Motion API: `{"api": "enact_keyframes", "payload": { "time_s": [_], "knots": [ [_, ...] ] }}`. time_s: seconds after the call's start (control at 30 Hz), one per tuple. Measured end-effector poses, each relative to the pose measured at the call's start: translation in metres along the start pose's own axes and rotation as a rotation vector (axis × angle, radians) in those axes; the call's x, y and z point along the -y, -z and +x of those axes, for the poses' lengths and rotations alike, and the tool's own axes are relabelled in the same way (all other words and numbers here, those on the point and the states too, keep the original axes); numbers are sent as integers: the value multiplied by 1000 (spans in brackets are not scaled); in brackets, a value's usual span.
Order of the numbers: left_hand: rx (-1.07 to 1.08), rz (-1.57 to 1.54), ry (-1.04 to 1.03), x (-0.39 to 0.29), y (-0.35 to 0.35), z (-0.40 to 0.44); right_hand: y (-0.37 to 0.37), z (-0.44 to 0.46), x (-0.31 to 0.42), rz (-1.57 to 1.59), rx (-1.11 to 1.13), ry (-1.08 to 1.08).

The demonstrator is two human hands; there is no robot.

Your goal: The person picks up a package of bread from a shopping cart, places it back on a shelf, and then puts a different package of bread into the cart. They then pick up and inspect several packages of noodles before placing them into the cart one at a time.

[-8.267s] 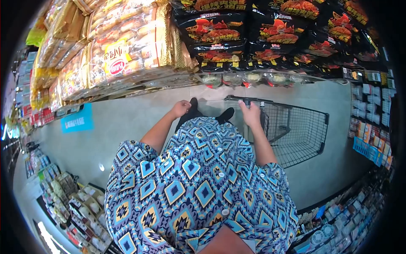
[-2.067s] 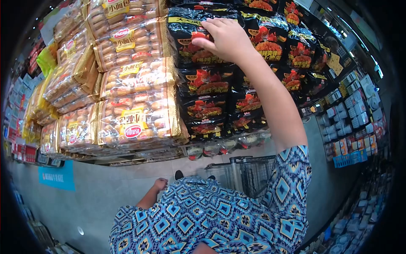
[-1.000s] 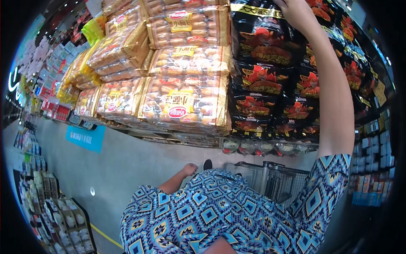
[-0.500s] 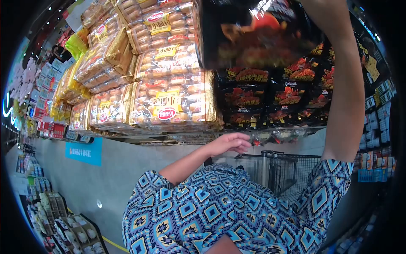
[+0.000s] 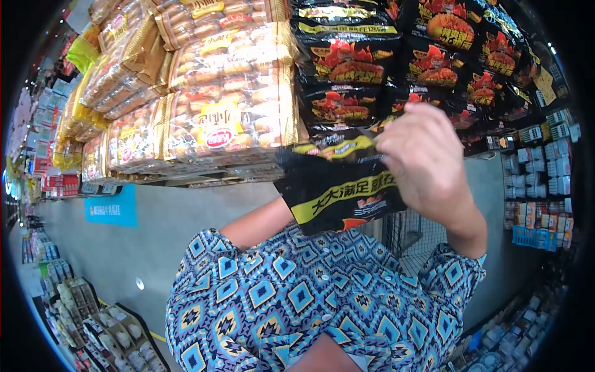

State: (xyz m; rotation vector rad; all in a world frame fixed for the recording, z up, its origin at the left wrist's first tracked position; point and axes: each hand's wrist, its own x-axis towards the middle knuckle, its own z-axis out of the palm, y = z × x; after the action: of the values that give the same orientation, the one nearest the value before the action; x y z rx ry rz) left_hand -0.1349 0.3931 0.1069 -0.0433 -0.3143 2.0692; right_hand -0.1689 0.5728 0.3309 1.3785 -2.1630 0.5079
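The right hand (image 5: pixel 427 164) is clamped on the right edge of a glossy black plastic bag with yellow lettered bands (image 5: pixel 347 186), which spreads left and below the grip. The left hand seems hidden behind it, its hold impossible to tell. Beyond, stacked black plastic food bags (image 5: pixel 356 62) adjoin gold-and-clear packs of small rolls (image 5: pixel 232 102).

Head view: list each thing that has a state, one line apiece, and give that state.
Right hand: closed on the black packet's edge
Black packet: held, tilted
Left forearm: its hand hidden by the packet
Bread packs: wrapped, stacked
Shelved black packs: in rows
Cart: partly hidden, contents unclear
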Motion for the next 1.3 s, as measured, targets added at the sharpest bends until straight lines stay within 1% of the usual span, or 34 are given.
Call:
{"api": "enact_keyframes", "payload": {
  "time_s": [0.2, 0.43, 0.47, 0.5, 0.53, 0.6, 0.63, 0.67, 0.73, 0.77, 0.83, 0.9, 1.0, 1.03, 1.17, 1.2, 1.3],
  "knots": [
    [-55, 25, -53, -16, 27, -2, -12, -52, 9, 122, 227, -18],
    [-140, 192, -113, -27, 34, -1, -17, -71, 7, 59, 256, -66],
    [-153, 224, -119, -29, 34, -1, -16, -70, 9, 79, 282, -102],
    [-111, 165, -58, -29, 30, 2, -16, -70, 10, 98, 308, -138],
    [-79, 167, -64, -26, 27, 0, -16, -69, 10, 96, 307, -138],
    [-105, 299, -39, -27, 38, 1, -17, -70, 9, 112, 358, -158],
    [-145, 458, -61, -27, 39, 2, -17, -70, 9, 110, 358, -156],
    [-142, 461, -62, -26, 38, 4, -17, -71, 8, 131, 380, -179],
    [-178, 815, -131, -21, 29, 7, -18, -69, 8, 153, 402, -200],
    [-219, 530, -111, -18, 22, 6, -18, -68, 11, 148, 394, -221],
    [-223, 574, -102, -19, 30, 4, -20, -68, 12, 145, 386, -241],
    [-229, 615, -93, -20, 30, 4, -23, -71, 9, 177, 391, -200],
    [-203, 1269, -300, -15, 21, 5, -24, -73, 9, 162, 381, -145],
    [-201, 1271, -298, -15, 24, 5, -26, -75, 10, 160, 379, -146],
    [-235, 426, 68, -21, 67, 0, -25, -85, 13, 186, 323, -192],
    [-198, 550, 89, -20, 67, 5, -24, -86, 15, 192, 314, -217],
    [-210, 383, 119, -19, 57, 8, -18, -88, 20, 200, 291, -266]
  ]
}}
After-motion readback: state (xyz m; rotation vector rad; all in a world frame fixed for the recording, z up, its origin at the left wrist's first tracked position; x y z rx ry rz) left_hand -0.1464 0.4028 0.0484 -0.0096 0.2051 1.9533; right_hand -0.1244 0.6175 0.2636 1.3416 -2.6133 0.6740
